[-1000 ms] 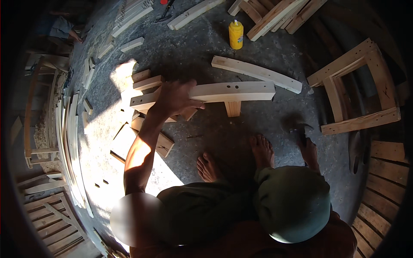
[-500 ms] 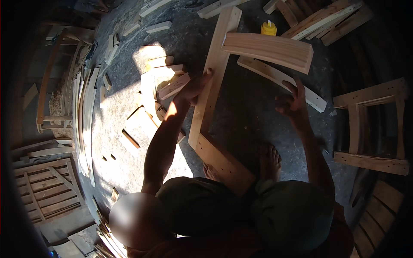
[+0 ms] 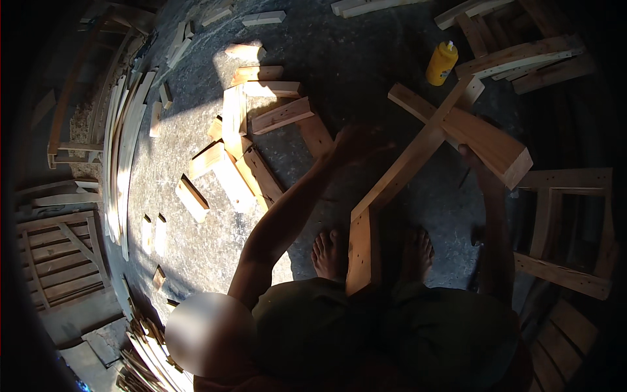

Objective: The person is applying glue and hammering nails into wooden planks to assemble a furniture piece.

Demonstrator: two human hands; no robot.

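A joined wooden piece stands over the floor in front of me. Its long plank (image 3: 408,157) slants from far right to near middle. At the near end a shorter board (image 3: 363,251) meets it at an angle, between my feet. A thick wooden block (image 3: 490,144) joins near its far end. My right hand (image 3: 482,171) is at the underside of this block, thumb up against it and the other fingers mostly hidden. My left hand (image 3: 360,145) is in shadow left of the plank, fingers stretched toward it, holding nothing. Another wooden length (image 3: 410,103) shows beyond the plank; whether it is attached I cannot tell.
A yellow bottle (image 3: 442,63) stands beyond the block. Wooden offcuts (image 3: 281,116) lie in a sunlit heap at left, with long strips (image 3: 124,157) farther left. A wooden frame (image 3: 562,268) stands at right, and stacked timber (image 3: 522,55) lies far right.
The joined piece has turned and shifted right, its near board swinging between my feet. My left hand has come off the plank and moved right. My right hand has reached the block.
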